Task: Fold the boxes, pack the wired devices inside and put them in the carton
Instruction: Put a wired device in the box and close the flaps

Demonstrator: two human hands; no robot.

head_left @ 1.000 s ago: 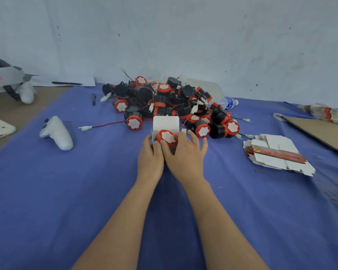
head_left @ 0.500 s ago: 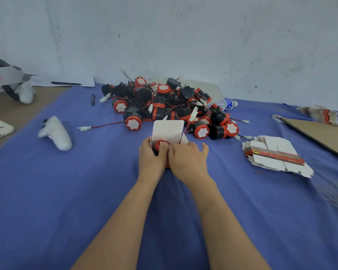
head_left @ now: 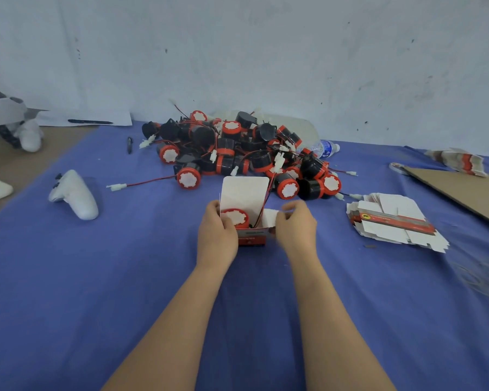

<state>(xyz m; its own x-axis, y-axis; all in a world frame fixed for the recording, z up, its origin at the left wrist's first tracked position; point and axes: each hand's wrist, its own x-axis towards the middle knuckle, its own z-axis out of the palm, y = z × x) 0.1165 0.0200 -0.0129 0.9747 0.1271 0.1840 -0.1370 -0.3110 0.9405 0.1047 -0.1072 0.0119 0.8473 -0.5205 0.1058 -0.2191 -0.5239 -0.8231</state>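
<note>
**Blue worktop: one device in box, lid up**

Worktop (head_left: 96,277) is covered in blue cloth, with a scuffed white wall behind it.

- box (head_left: 251,239): small, red front, standing centre of the worktop just in front of the pile. Its white lid flap (head_left: 244,193) stands upright at the back.
- wired device (head_left: 235,217): sits in the box, red cap with white face up, at the left side of the opening. Black wire runs out over the right side.
- left hand (head_left: 216,232): grip closed round the box's left side, thumb over the device's edge.
- right hand (head_left: 295,225): fingers curled, pinching the white side flap (head_left: 269,217) on the right. Motion blur here, so exact finger contact is unclear.
- pile of devices (head_left: 246,150): black bodies, red caps, red/black leads with white plugs, heaped behind the box.
- stack of flat boxes (head_left: 393,221): unfolded, lying right of the hands, well apart from them.
- cardboard sheet (head_left: 463,190): brown, far right edge. Can't tell if it's the carton.
- Other: white controller (head_left: 75,194) on the left, black pen (head_left: 129,144) near the pile's left end, water bottle (head_left: 326,148) lying behind the pile on the right.
</note>
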